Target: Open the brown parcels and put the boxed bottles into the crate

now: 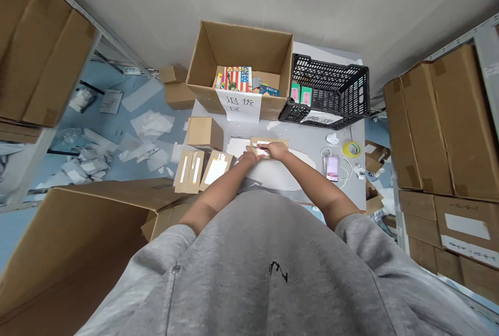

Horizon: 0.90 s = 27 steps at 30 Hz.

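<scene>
As seen from the head view, both hands are held close together, nearly touching, over a flat cardboard box (273,144) that lies on a white sheet (237,147) towards the desk's near edge. The left hand (248,156) is set at the box's near corner, and the right hand (278,150) is laid across its top beside a white label (264,147). A slim pen-like item (257,145) is seen between them, but whether it is gripped cannot be told. Two labelled flat cartons (189,171) are placed just left of the left hand, with a small carton (205,133) behind them. Bare grey desk (312,136) is seen between the box and a black plastic crate (325,92). Beside the crate, books are held in an open carton (239,50). A phone (332,167) and a yellow tape roll (352,149) are set towards the desk's right edge.
</scene>
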### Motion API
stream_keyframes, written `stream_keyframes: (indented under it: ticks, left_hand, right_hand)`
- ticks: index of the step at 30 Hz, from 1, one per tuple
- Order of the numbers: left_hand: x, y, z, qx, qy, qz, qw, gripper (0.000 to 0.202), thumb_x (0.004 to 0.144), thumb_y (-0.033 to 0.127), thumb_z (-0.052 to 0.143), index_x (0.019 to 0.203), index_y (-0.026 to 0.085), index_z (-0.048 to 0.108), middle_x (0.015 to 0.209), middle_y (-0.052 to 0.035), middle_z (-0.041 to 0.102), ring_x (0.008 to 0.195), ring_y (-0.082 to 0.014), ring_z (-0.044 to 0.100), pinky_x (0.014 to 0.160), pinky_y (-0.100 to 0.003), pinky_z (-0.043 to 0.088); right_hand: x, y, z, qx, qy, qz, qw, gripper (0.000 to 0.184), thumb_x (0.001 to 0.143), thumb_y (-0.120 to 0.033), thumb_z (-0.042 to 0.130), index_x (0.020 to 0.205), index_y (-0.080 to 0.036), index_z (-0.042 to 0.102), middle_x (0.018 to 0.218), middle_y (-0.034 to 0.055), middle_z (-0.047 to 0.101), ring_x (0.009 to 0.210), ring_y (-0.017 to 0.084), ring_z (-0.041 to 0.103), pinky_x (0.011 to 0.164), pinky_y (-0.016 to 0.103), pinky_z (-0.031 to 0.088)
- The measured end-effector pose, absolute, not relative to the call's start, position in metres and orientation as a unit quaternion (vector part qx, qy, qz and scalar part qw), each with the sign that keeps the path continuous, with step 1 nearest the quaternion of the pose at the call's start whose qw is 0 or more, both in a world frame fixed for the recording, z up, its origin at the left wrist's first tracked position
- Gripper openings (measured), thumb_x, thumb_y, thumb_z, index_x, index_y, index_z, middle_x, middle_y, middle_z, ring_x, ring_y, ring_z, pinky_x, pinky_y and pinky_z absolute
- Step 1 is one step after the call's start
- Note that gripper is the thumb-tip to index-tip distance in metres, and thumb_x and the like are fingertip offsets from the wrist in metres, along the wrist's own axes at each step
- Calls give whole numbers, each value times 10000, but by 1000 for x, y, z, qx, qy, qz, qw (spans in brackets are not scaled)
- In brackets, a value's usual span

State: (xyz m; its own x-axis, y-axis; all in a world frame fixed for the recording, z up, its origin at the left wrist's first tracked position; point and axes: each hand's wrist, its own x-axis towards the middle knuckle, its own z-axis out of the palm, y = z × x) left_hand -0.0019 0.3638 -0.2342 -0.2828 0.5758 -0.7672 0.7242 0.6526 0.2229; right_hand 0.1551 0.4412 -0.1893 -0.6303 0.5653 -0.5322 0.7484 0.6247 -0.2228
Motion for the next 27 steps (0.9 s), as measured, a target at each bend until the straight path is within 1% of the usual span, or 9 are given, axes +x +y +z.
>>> stream_keyframes:
  ticks: [4, 8, 14, 19, 24, 27]
  left_hand:
    - [-1, 364, -234, 400, 800, -90, 438, 1003, 850, 816, 616, 1530, 159, 283, 1511, -301, 544, 1406, -393, 563, 1097, -459, 459]
    - [0, 365, -233, 405, 801, -87, 433, 1003, 852, 816, 616, 1533, 162, 280, 1489, -290, 570, 1409, -386, 562, 1094, -453, 461]
    - [-1, 365, -228, 403, 796, -93, 442, 1002, 868, 802, 603, 1556, 161, 255, 1525, -291, 538, 1415, -392, 551, 1101, -469, 459]
    - [-1, 364, -227, 399, 798, -95, 441, 1006, 852, 806, 613, 1558, 174, 276, 1530, -291, 536, 1418, -408, 547, 1101, -488, 463]
    - [0, 367, -228, 401, 800, -100, 435, 1036, 858, 804, 604, 1591, 175, 229, 1546, -302, 515, 1436, -408, 534, 1103, -486, 467]
    - [-1, 368, -227, 399, 801, -100, 434, 1006, 852, 805, 612, 1560, 175, 272, 1524, -306, 533, 1431, -401, 542, 1090, -471, 478]
  right_hand:
    - [156, 440, -183, 395, 865, -216, 223, 480, 1114, -437, 419, 1580, -395, 527, 1355, 91, 740, 1183, 304, 702, 939, 349, 476]
    - [156, 437, -175, 418, 851, -222, 226, 460, 1101, -417, 462, 1547, -398, 570, 1359, 85, 739, 1193, 297, 700, 961, 350, 478]
    - [160, 426, -166, 442, 841, -221, 220, 510, 1085, -476, 483, 1587, -393, 517, 1387, 94, 724, 1195, 288, 699, 968, 344, 482]
    - [164, 424, -164, 444, 841, -216, 221, 503, 1091, -425, 458, 1590, -390, 513, 1360, 89, 738, 1187, 281, 701, 966, 341, 483]
    - [184, 428, -165, 455, 835, -204, 232, 497, 1096, -378, 407, 1578, -404, 523, 1394, 74, 719, 1206, 273, 688, 980, 346, 478]
    - [201, 431, -167, 465, 829, -192, 246, 504, 1095, -352, 382, 1574, -433, 517, 1404, 61, 711, 1207, 269, 685, 979, 355, 484]
